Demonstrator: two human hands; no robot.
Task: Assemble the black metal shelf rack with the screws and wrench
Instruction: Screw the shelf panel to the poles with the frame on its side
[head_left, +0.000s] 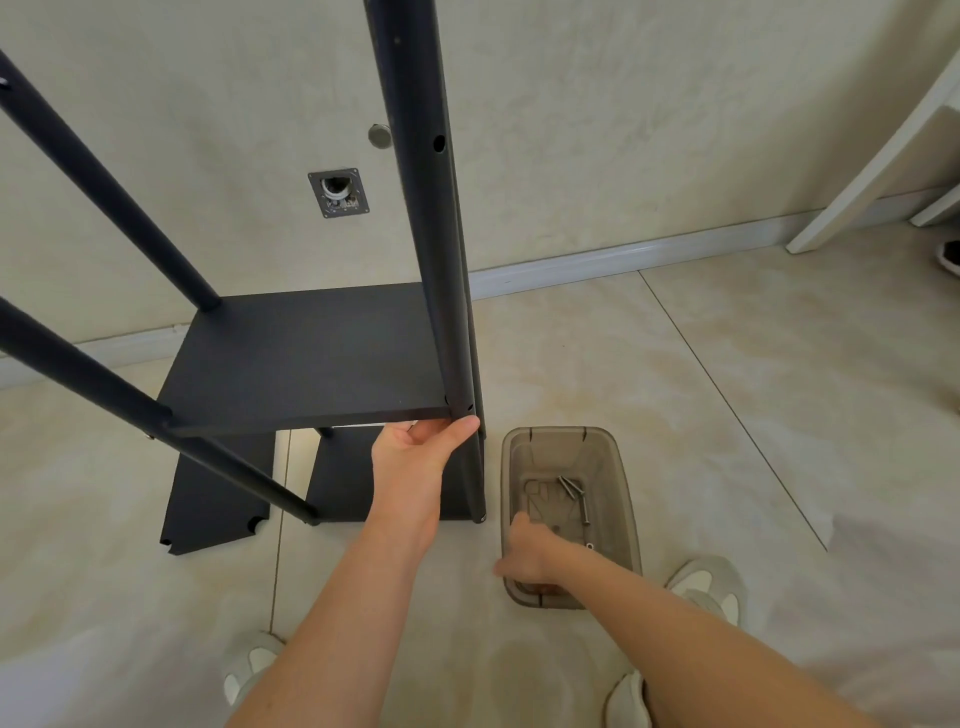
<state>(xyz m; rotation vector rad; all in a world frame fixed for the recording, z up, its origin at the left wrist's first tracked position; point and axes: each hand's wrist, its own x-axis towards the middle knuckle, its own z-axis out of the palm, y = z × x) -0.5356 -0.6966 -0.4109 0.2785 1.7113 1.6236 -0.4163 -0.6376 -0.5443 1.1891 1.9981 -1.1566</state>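
The black metal rack stands on the tiled floor by the wall, with four upright poles. Its raised shelf board (311, 358) meets the front right pole (431, 208) at a corner. My left hand (415, 457) holds that corner from below, thumb against the pole and fingers under the board. A lower shelf (353, 478) sits near the floor. My right hand (524, 556) reaches into the near end of a translucent grey bin (618, 467); motion blur hides its fingers. Several dark screws (574, 493) lie in the far half of the bin. No wrench is visible.
A loose black board (218, 499) lies on the floor at the rack's front left. My feet in pale shoes (249, 665) (711, 587) stand close to the rack and the bin. A white furniture leg (872, 166) leans at the right. An open wall box (338, 192) is behind the rack.
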